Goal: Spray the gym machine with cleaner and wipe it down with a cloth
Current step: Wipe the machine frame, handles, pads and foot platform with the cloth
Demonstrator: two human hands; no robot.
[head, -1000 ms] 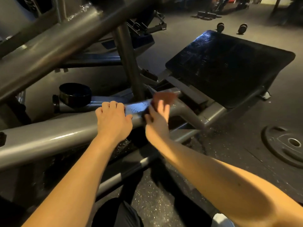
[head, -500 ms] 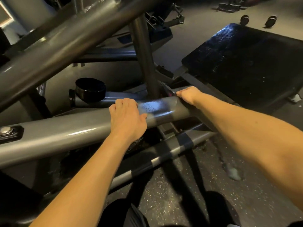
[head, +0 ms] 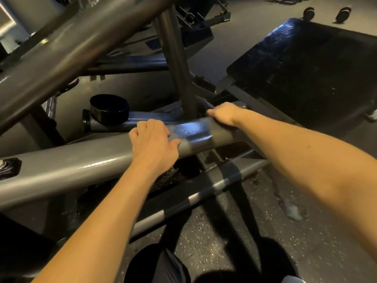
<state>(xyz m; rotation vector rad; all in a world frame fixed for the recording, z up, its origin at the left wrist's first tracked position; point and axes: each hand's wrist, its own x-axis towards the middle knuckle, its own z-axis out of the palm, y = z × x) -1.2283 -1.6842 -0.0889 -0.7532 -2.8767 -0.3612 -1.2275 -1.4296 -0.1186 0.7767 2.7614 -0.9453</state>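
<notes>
While the wiping seems to be under way, the left hand [head: 153, 139] is laid over the grey tube [head: 71, 168] of the gym machine [head: 81, 43], fingers curled over its top and thumb stretched along the near side, so that the tube is grasped. Just right of that thumb a wet patch [head: 191, 131] is seen on the tube, whose long axis runs from lower left up to the right. Beyond the patch the right hand [head: 222, 114] is hooked over the tube's far side with fingers curled; whether the cloth is clamped beneath it cannot be told, since no cloth is shown. As the patch lies leftward of the right hand, along the tube, a stroke that way is judged to be called for.
</notes>
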